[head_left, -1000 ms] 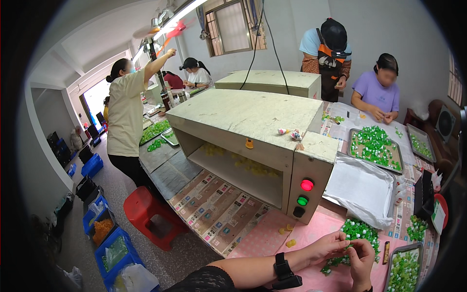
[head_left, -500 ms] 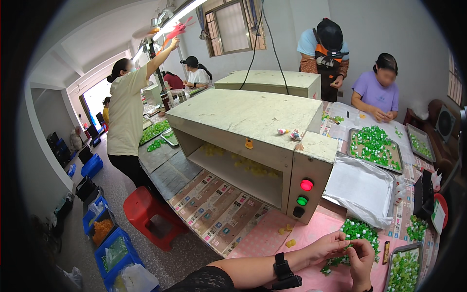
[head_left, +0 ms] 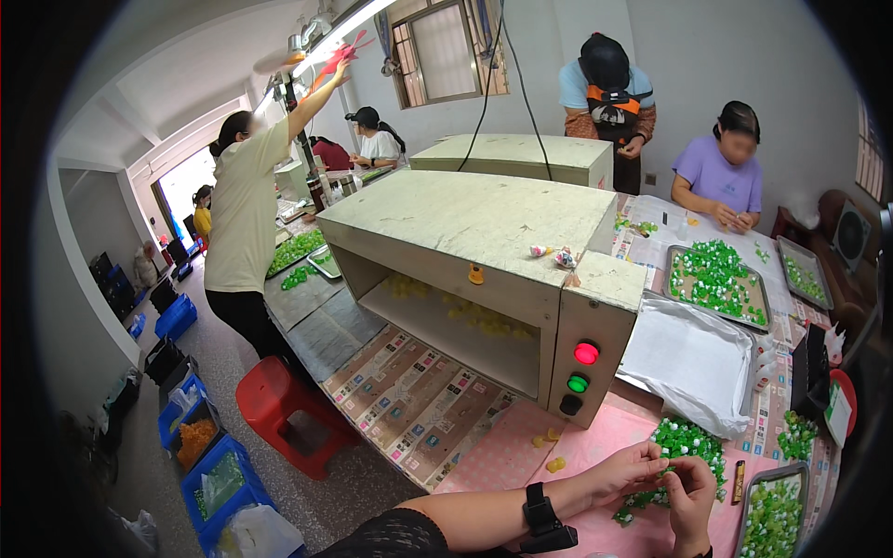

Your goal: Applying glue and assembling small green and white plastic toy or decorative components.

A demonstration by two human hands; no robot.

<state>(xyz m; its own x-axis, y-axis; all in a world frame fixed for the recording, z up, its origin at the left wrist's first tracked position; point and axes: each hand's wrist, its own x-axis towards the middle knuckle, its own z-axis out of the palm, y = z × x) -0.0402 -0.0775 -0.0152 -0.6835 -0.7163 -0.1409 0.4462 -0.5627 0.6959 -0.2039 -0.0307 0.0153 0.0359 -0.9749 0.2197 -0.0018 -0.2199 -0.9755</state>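
Observation:
My left hand (head_left: 625, 471) and my right hand (head_left: 689, 500) meet at the lower right, fingertips close together in a pinch. Whatever sits between them is too small and too covered to make out. Just behind and under them lies a heap of small green and white pieces (head_left: 696, 439), spread on a pink sheet (head_left: 595, 439). A few small yellow pieces (head_left: 555, 464) rest on the sheet left of my hands. To the right are a narrow brown stick-like thing (head_left: 739, 482) and a metal tray (head_left: 806, 481) of yellow-green pieces.
A boxy machine (head_left: 465, 209) with a red light (head_left: 586, 353) and yellow pieces inside stands ahead. Beyond my hands lies a paper-lined tray (head_left: 684, 358). A red stool (head_left: 288, 409) and blue crates (head_left: 223, 484) stand left. Co-workers are around the tables.
My hands look nearly unchanged. The co-worker in the dark cap has shifted left with head lowered. At the left, the standing person's raised arm has moved slightly near the red fan.

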